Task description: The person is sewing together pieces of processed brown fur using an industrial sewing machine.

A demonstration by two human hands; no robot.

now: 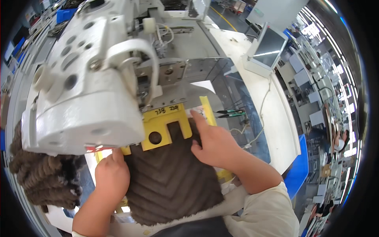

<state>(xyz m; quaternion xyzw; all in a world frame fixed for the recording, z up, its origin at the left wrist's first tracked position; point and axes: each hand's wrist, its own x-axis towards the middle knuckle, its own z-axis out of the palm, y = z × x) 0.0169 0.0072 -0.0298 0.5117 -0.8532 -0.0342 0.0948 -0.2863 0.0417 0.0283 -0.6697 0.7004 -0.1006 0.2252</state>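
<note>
Brown fur piece (pixel 173 183) lies flat w/ its far end under the yellow template (pixel 164 128) by the sewing machine (pixel 83 100), so placing looks mostly done; no seam visible, so any stitching's prob. left. R hand (pixel 216 144) is loose, index outstretched at template's R side; L hand (pixel 112 175) bends at its L corner, fingertips part-hidden, can't tell if gripping.

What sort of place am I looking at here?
Probably a sewing workshop or garment factory: there's what looks like a large white industrial sewing machine, a brown furry piece beside it under the person's hands, and rows of workstations off to the right.
</note>
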